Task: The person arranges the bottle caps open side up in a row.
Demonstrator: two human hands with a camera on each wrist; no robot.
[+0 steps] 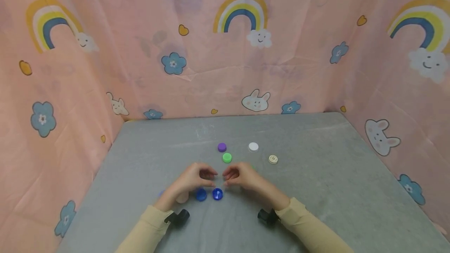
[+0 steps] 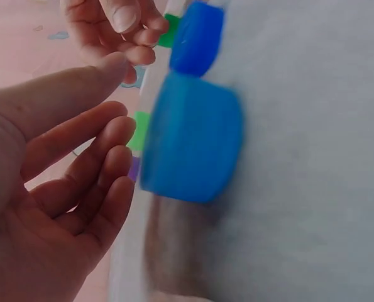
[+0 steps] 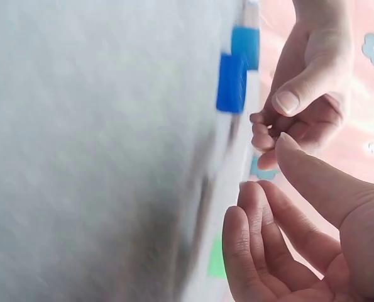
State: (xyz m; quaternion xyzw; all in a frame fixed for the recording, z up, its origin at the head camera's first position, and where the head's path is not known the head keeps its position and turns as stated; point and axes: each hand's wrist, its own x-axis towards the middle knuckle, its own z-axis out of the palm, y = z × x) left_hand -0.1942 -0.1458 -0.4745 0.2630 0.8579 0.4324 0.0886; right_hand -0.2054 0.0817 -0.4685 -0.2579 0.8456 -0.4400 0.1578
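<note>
Head view: the left hand [image 1: 195, 177] and right hand [image 1: 244, 177], fingers loosely curved, grip nothing near two blue caps [image 1: 217, 194]; a cream cap [image 1: 273, 159] shows only here. Left wrist: a purple cap [image 2: 134, 168] peeks past fingertips. Right wrist: a green cap [image 3: 217, 259]. Grey table [image 1: 334, 175], pink printed cloth [image 1: 211, 85] behind.

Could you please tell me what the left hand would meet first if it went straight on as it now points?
The left hand would probably meet the right hand first, across a narrow gap, though exact depth is unclear.
</note>
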